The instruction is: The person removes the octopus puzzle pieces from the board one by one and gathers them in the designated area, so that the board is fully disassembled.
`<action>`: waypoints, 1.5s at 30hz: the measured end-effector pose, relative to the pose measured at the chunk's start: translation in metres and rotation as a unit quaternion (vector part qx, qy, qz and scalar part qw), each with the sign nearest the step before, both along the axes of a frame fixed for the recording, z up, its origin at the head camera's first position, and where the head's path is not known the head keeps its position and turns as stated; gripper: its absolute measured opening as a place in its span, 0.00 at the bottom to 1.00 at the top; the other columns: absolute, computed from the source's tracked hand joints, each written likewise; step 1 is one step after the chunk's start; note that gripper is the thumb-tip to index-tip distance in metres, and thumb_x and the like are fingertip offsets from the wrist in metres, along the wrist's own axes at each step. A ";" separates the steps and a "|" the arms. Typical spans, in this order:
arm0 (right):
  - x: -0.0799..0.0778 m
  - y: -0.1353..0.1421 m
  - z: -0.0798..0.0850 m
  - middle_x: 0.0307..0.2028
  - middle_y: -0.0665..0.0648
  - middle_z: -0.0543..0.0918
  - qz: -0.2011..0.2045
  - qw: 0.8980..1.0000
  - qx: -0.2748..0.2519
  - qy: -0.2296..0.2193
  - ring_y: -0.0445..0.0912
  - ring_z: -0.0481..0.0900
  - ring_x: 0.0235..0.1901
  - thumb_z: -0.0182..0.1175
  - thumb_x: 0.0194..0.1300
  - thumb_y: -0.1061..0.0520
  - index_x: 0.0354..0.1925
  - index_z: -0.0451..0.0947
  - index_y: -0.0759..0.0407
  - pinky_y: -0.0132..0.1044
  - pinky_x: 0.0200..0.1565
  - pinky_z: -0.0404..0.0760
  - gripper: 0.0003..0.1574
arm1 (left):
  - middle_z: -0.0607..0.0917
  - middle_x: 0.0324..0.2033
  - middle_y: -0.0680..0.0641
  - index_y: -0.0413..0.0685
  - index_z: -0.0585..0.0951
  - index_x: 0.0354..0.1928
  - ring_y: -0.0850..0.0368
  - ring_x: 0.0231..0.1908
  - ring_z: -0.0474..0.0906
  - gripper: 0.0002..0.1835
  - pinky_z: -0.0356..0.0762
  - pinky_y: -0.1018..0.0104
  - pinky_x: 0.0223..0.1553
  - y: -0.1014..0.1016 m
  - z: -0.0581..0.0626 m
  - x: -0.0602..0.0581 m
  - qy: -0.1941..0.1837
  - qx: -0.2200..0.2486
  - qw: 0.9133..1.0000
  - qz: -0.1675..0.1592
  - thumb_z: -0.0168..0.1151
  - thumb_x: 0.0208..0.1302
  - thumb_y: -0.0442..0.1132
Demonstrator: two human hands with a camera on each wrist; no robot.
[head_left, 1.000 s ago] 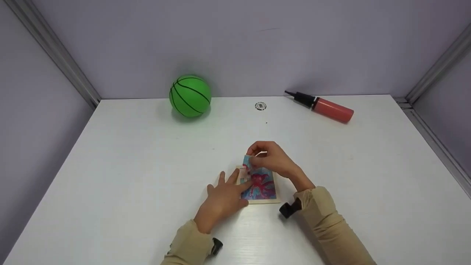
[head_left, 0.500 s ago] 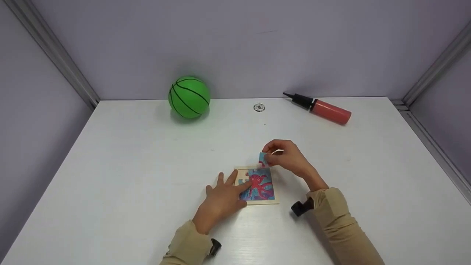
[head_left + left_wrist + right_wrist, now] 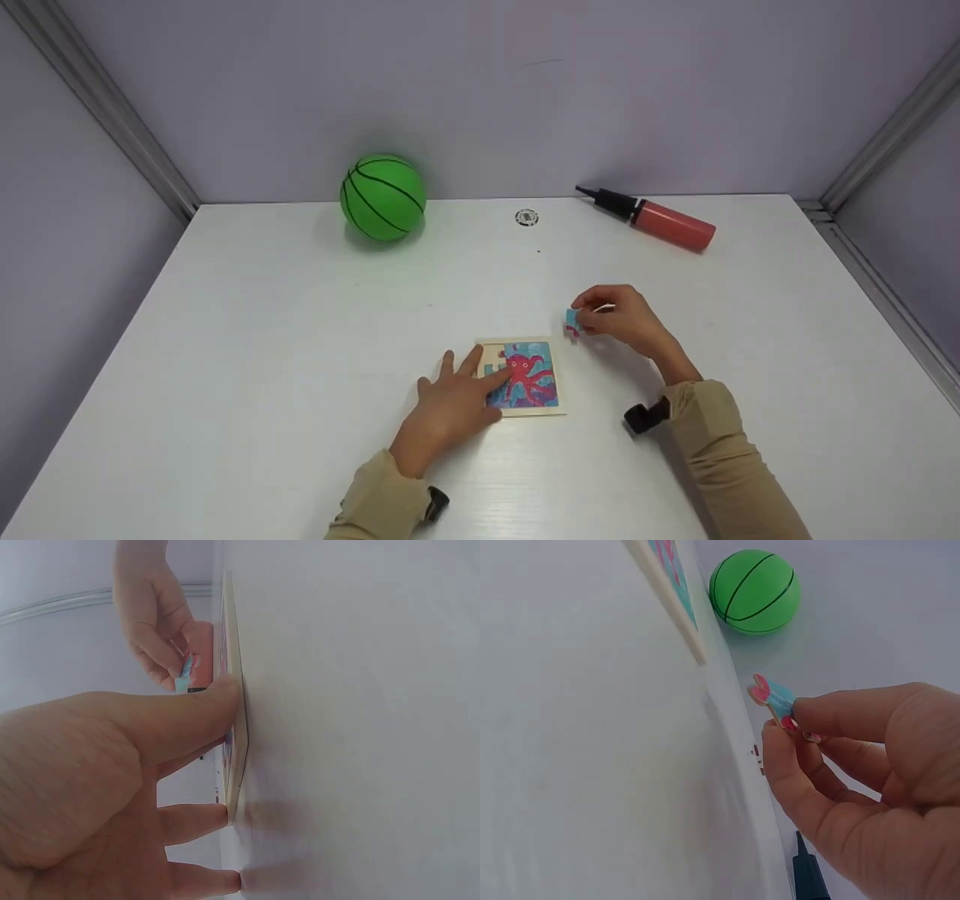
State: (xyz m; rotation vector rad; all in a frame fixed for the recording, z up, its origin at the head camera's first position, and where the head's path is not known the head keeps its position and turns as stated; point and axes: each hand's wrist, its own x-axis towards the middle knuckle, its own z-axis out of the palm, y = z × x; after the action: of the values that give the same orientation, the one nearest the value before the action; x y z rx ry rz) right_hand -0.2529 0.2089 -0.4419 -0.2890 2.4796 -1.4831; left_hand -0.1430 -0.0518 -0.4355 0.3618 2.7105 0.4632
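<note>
A small wooden jigsaw puzzle (image 3: 536, 379) with a pink octopus on blue lies on the white table, and a gap at its upper left bares the pale wooden tray. My left hand (image 3: 450, 409) rests on its left side with fingers spread and straight; in the left wrist view the thumb lies at the tray's edge. To the upper right of the tray my right hand (image 3: 622, 319) pinches a blue and pink puzzle piece (image 3: 781, 700) between thumb and fingers. That piece (image 3: 572, 322) is held above the table, apart from the tray.
A green ball (image 3: 383, 197) with black lines sits at the back left against the wall. A red and black hand pump (image 3: 667, 225) lies at the back right. Between them is a round black and white marker (image 3: 526, 217) on the table (image 3: 262, 337).
My right hand has lifted the puzzle piece off the tray's upper left and carried it to the right, away from the tray. The left hand has stayed in place.
</note>
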 end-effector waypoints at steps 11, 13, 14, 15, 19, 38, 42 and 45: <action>-0.004 0.006 -0.007 0.36 0.58 0.80 -0.009 0.998 0.062 0.003 0.50 0.74 0.38 0.63 0.63 0.60 0.44 0.82 0.62 0.32 0.36 0.78 0.11 | 0.55 0.73 0.43 0.66 0.69 0.68 0.31 0.70 0.47 0.30 0.56 0.27 0.55 -0.001 0.000 0.002 0.006 0.004 1.000 -0.002 0.61 0.63 0.48; -0.004 0.006 -0.008 0.35 0.57 0.80 -0.013 0.997 0.071 0.006 0.50 0.74 0.38 0.63 0.62 0.60 0.43 0.83 0.62 0.32 0.36 0.78 0.10 | 0.55 0.73 0.44 0.66 0.69 0.68 0.31 0.70 0.47 0.30 0.56 0.27 0.55 -0.001 0.000 0.001 0.005 0.005 1.000 -0.002 0.61 0.63 0.48; -0.004 0.006 -0.008 0.35 0.57 0.81 -0.015 0.997 0.073 0.007 0.50 0.75 0.37 0.63 0.62 0.61 0.43 0.83 0.62 0.32 0.36 0.78 0.10 | 0.55 0.73 0.44 0.66 0.69 0.68 0.31 0.70 0.46 0.30 0.56 0.27 0.55 -0.001 0.000 0.001 0.004 0.006 1.000 -0.002 0.61 0.63 0.48; -0.004 0.006 -0.007 0.35 0.57 0.81 -0.017 0.997 0.075 0.007 0.50 0.75 0.37 0.63 0.62 0.61 0.43 0.83 0.62 0.32 0.36 0.79 0.10 | 0.55 0.73 0.44 0.66 0.69 0.68 0.31 0.70 0.46 0.30 0.56 0.27 0.55 -0.001 0.001 0.001 0.003 0.007 1.000 -0.002 0.61 0.63 0.48; -0.003 0.005 -0.007 0.33 0.57 0.80 -0.023 0.996 0.085 0.014 0.48 0.75 0.33 0.63 0.61 0.61 0.42 0.83 0.62 0.33 0.32 0.79 0.10 | 0.55 0.73 0.44 0.66 0.69 0.68 0.32 0.70 0.45 0.30 0.55 0.27 0.56 -0.001 0.001 0.001 -0.001 0.012 1.000 0.003 0.60 0.64 0.48; -0.002 0.003 -0.010 0.33 0.57 0.80 -0.032 0.989 0.140 0.026 0.48 0.73 0.30 0.64 0.61 0.59 0.40 0.84 0.61 0.35 0.31 0.75 0.09 | 0.57 0.72 0.44 0.67 0.70 0.67 0.31 0.69 0.48 0.29 0.59 0.28 0.53 0.002 -0.001 0.002 0.016 0.009 1.000 0.002 0.62 0.63 0.47; -0.001 0.002 -0.010 0.33 0.57 0.81 -0.033 0.988 0.146 0.031 0.48 0.73 0.32 0.64 0.61 0.59 0.40 0.84 0.61 0.35 0.34 0.74 0.09 | 0.56 0.73 0.43 0.68 0.70 0.67 0.31 0.69 0.48 0.28 0.59 0.27 0.53 0.001 -0.001 0.002 0.018 0.003 1.000 -0.003 0.61 0.64 0.47; -0.001 0.000 -0.010 0.33 0.57 0.80 -0.034 0.987 0.151 0.032 0.49 0.72 0.34 0.64 0.61 0.59 0.40 0.84 0.62 0.36 0.36 0.74 0.09 | 0.55 0.73 0.43 0.69 0.70 0.66 0.30 0.69 0.48 0.28 0.59 0.26 0.53 0.001 -0.001 0.002 0.016 0.002 1.000 -0.007 0.61 0.64 0.47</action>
State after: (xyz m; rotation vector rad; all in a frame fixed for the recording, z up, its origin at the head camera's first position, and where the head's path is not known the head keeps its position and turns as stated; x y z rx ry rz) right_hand -0.2544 0.2092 -0.4517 -0.2004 2.7422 -1.1113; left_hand -0.1412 -0.0509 -0.4360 0.3934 2.7361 0.4622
